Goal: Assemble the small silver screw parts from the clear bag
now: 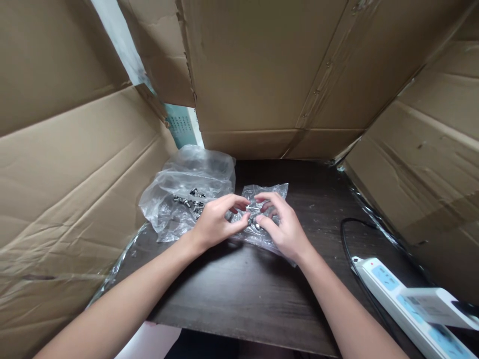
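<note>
Head view, left hand (pixel 217 222), right hand (pixel 282 227), unclenched over small bag (pixel 253 191), larger bag (pixel 190 177) left, socket-strip (pixel 389 284) right.

Arms (pixel 144 284) forward, fingers (pixel 272 199) half-curled

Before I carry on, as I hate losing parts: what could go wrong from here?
Small silvery parts at the small clear plastic bag could slip from between the left hand and right hand onto the dark brown tabletop. The large clear plastic bag by the left hand might get nudged, scattering the shiny metal pieces there.
</note>
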Available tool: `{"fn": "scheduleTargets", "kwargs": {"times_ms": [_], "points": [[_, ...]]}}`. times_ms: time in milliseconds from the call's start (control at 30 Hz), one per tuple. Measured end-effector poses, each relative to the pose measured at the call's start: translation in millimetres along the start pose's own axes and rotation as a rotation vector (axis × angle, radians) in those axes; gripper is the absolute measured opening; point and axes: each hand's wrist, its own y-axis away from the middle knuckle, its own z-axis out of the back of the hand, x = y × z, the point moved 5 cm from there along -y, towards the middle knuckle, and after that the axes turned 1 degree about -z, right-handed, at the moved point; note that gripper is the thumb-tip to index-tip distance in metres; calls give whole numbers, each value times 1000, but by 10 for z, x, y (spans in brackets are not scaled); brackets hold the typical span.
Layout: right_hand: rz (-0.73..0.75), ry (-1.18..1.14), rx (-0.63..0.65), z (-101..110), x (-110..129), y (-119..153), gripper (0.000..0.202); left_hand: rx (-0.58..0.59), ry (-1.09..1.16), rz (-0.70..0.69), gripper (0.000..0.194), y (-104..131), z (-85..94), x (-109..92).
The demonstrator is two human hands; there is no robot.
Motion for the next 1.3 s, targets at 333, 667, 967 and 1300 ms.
{"fn": "scheduleTargets", "kwargs": {"times_ms": [333, 667, 967, 1300], "points": [[28, 10, 1, -5, 11, 5, 28, -1, -11, -13, 22, 0, 8, 20], [25, 72, -15, -25, 28, 8, 22, 24, 14, 20, 20, 7, -19, 77], [-28, 94, 51, -77, -18, 0, 9, 57, 11, 21, 19, 15, -40, 70], [-12, -8, 89, -91, 12, -23, 28, 72, 39, -17, 16, 13, -63, -9]]}}
